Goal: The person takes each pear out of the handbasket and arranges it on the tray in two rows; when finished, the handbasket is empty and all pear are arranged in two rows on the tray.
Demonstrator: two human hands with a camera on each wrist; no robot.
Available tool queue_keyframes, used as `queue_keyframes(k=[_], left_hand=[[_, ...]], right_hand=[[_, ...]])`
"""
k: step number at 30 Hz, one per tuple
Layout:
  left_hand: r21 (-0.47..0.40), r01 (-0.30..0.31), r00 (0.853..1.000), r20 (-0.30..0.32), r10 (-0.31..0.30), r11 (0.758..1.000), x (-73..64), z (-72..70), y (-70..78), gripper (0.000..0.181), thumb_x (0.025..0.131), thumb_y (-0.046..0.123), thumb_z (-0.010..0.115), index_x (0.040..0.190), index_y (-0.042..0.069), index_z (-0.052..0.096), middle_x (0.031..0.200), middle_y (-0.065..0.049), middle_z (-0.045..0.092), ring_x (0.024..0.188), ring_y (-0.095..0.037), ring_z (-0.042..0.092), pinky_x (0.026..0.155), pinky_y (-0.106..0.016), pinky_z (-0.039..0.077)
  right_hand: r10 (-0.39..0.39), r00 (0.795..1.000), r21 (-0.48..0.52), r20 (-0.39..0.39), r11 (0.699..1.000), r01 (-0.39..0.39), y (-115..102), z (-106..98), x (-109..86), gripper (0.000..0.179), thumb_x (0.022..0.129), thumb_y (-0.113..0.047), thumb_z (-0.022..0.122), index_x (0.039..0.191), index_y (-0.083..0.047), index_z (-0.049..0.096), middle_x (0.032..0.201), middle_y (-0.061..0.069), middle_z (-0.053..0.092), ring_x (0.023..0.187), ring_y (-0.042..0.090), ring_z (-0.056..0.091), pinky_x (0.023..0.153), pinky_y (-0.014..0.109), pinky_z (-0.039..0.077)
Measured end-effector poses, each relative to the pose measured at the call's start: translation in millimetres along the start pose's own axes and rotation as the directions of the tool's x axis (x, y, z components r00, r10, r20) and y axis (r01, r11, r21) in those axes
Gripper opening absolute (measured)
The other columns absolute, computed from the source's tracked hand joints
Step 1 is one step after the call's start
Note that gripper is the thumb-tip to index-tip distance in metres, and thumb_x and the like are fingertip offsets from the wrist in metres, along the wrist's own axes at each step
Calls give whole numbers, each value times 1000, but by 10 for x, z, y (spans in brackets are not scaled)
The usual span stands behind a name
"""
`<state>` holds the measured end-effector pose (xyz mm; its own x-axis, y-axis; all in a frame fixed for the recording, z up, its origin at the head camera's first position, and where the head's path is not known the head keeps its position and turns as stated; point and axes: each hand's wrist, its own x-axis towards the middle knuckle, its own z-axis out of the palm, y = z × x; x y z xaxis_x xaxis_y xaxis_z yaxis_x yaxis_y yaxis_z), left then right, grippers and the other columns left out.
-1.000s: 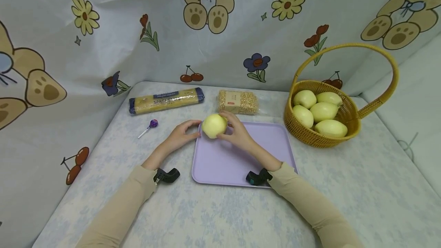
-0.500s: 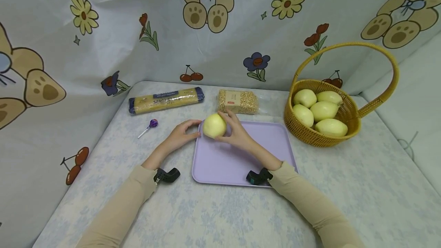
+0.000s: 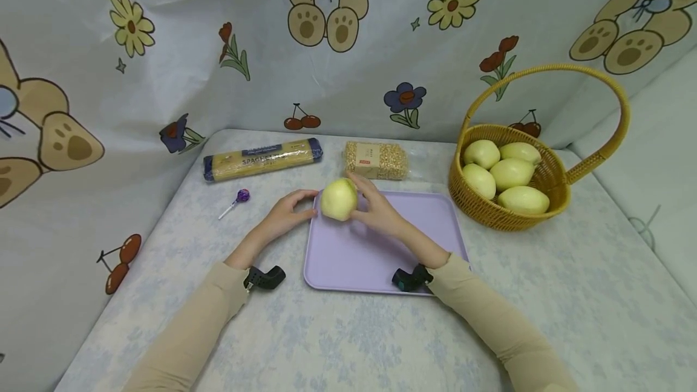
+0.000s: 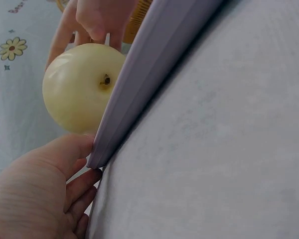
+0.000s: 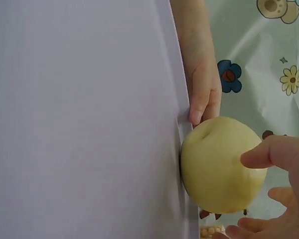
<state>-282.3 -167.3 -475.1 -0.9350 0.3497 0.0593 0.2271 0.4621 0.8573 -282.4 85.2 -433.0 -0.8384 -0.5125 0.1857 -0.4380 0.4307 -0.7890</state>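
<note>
A round pale yellow pear (image 3: 339,199) sits at the far left corner of the lilac tray (image 3: 376,259). My right hand (image 3: 377,213) holds it from the right, thumb and fingers curved about its side. In the right wrist view the thumb (image 5: 264,154) lies against the pear's skin and the other fingers spread loosely beyond it. My left hand (image 3: 285,216) grips the tray's far left corner; in the left wrist view its thumb (image 4: 72,149) lies on one side of the corner and the fingers on the other. The pear's dimple faces the left wrist camera.
A wicker basket (image 3: 492,219) with a tall handle and several pears stands right of the tray. Behind lie a spaghetti packet (image 3: 264,159) and a bag of yellow grains (image 3: 376,160). A purple lollipop (image 3: 242,196) lies left. A printed cloth backdrop (image 3: 348,83) hangs behind.
The pear has turned in place within the right hand. The right thumb has shifted slightly right, uncovering more of the pear. The left hand and tray have stayed put.
</note>
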Motion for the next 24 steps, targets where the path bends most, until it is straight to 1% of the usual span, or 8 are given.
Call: queue_keyframes(k=[4, 6, 9, 13, 17, 20, 22, 24], left_hand=[[3, 10, 1000, 4, -10, 1000, 9, 28, -7, 53, 90, 28, 66, 137, 10, 50, 142, -9, 50, 138, -27, 39, 119, -47, 26], [2, 12, 1000, 6, -12, 1000, 13, 35, -4, 53, 90, 28, 66, 137, 11, 49, 142, -9, 50, 138, -27, 39, 119, -47, 26], [1, 21, 1000, 4, -21, 1000, 17, 40, 12, 52, 90, 28, 66, 137, 12, 50, 142, -8, 50, 138, -26, 39, 119, -46, 26], [2, 23, 1000, 4, -23, 1000, 15, 41, 20, 52, 90, 29, 66, 137, 13, 50, 142, -7, 50, 138, -26, 39, 119, -46, 26], [-6, 20, 1000, 9, -20, 1000, 16, 34, 4, 52, 90, 29, 66, 137, 12, 50, 142, -8, 50, 139, -27, 38, 119, -47, 26], [0, 22, 1000, 3, -22, 1000, 18, 26, -9, 52, 89, 30, 67, 136, 13, 51, 142, -7, 51, 138, -27, 38, 119, -48, 26], [5, 20, 1000, -1, -20, 1000, 13, 19, -13, 52, 89, 29, 67, 136, 13, 51, 141, -8, 51, 138, -27, 39, 119, -48, 25], [4, 11, 1000, -4, -11, 1000, -1, 16, -3, 52, 89, 28, 67, 136, 12, 51, 141, -9, 51, 138, -28, 39, 119, -48, 26]], right_hand=[[12, 999, 7, -51, 1000, -11, -32, -222, -19, 72, 83, 2, 63, 147, -3, 31, 153, 21, 28, 140, 38, 29, 113, 56, 32], [15, 996, -2, -92, 1000, -15, -36, -388, -41, 67, 85, 1, 62, 145, -2, 34, 151, 20, 33, 139, 38, 31, 112, 57, 33], [19, 989, -16, -146, 1000, -21, -2, -689, -105, 57, 88, -1, 60, 141, 2, 39, 147, 22, 38, 135, 40, 35, 110, 59, 34], [51, 972, -21, -230, 998, -57, 107, -1130, -276, 47, 92, -3, 57, 136, 6, 45, 142, 25, 44, 132, 41, 40, 109, 58, 35], [92, 943, -54, -320, 992, -115, 272, -1537, -498, 43, 93, -6, 56, 134, 6, 48, 137, 26, 49, 127, 40, 43, 105, 59, 37], [138, 929, -90, -342, 980, -179, 421, -1774, -649, 43, 95, -10, 55, 135, 4, 48, 135, 24, 49, 126, 38, 43, 103, 58, 38], [165, 931, -99, -325, 973, -207, 513, -1891, -731, 44, 95, -8, 54, 136, 4, 46, 135, 26, 48, 128, 40, 42, 104, 59, 38], [181, 937, -102, -297, 970, -220, 602, -1973, -792, 45, 93, -4, 53, 136, 6, 44, 137, 28, 46, 129, 42, 39, 105, 60, 36]])
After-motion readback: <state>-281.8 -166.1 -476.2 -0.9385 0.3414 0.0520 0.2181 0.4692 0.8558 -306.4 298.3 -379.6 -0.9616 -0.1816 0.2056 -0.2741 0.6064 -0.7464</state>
